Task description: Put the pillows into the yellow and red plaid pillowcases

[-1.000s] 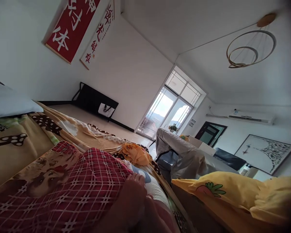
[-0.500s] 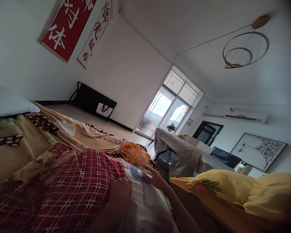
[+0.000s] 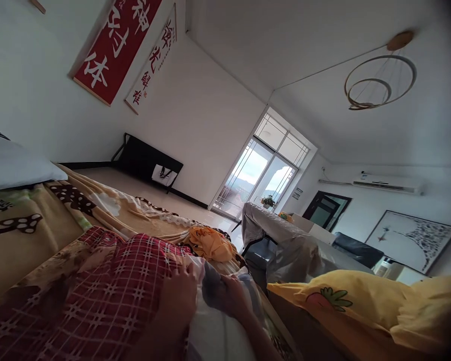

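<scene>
My left hand (image 3: 177,301) lies on the edge of a red plaid cloth (image 3: 108,296), fingers laid flat against it where it meets a white and grey printed cloth (image 3: 218,321). On that white cloth my right hand (image 3: 233,296) rests with its fingers curled into the fabric. Both cloths lie on a tan cartoon-print blanket (image 3: 41,225). An orange crumpled garment (image 3: 210,244) sits just beyond the hands.
A yellow pillow (image 3: 361,306) with a carrot print lies at the right. A grey covered piece of furniture (image 3: 285,245) stands behind it. A white pillow (image 3: 11,163) is at the far left. Glass balcony doors (image 3: 255,175) are at the back.
My right hand has drawn back toward me and curled into the white cloth, bunching it. My left hand has shifted slightly along the plaid edge. The view tilted down a little.
</scene>
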`<state>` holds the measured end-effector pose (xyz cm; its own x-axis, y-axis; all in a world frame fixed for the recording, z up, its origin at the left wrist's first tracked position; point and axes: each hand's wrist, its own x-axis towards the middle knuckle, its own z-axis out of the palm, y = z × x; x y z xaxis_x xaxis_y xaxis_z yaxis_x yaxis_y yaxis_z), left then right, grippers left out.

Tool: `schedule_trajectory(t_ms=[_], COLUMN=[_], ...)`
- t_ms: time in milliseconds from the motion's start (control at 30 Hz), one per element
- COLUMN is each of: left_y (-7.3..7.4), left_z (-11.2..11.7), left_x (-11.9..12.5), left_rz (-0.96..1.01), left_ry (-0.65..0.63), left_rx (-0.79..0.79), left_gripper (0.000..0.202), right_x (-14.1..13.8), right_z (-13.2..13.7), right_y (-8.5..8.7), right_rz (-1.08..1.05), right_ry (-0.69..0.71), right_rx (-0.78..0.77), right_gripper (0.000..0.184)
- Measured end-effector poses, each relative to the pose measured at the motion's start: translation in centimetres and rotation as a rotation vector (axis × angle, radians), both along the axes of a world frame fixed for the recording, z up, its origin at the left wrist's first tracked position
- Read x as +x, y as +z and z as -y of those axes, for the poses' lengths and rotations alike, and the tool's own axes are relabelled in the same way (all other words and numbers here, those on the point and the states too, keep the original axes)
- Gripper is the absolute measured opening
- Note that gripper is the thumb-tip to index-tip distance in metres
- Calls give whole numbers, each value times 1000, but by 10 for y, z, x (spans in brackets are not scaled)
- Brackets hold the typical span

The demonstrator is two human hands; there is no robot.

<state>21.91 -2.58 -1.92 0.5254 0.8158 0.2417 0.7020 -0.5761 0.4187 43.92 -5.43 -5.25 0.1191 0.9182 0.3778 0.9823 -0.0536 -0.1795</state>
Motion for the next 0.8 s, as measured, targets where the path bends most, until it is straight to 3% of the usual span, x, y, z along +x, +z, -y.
schedule_trajectory(t_ms=[167, 300, 433, 633, 700, 800], left_y=[4, 8, 10, 24, 24, 17], left_z=[-17, -31, -28, 20, 32, 34], left_x=[-12, -24, -25, -6, 2, 11], left_rz=[96, 106, 247, 298, 277, 252], left_ry=[213, 246, 130, -117, -188, -224], left_rx=[79, 22, 55, -1, 1, 43], left_gripper=[44, 39, 34, 33, 34, 31], right_x=[-39, -61, -74, -89, -90, -83], right_z=[42, 60, 71, 72, 62, 40], right_y=[18, 23, 29, 31, 24, 13], right_rz=[261, 361, 439, 518, 463, 399], right_ry=[190, 344, 443, 586, 579, 451], right_rx=[253, 382, 364, 412, 464, 587], right_gripper=[18, 19, 16, 24, 22, 21])
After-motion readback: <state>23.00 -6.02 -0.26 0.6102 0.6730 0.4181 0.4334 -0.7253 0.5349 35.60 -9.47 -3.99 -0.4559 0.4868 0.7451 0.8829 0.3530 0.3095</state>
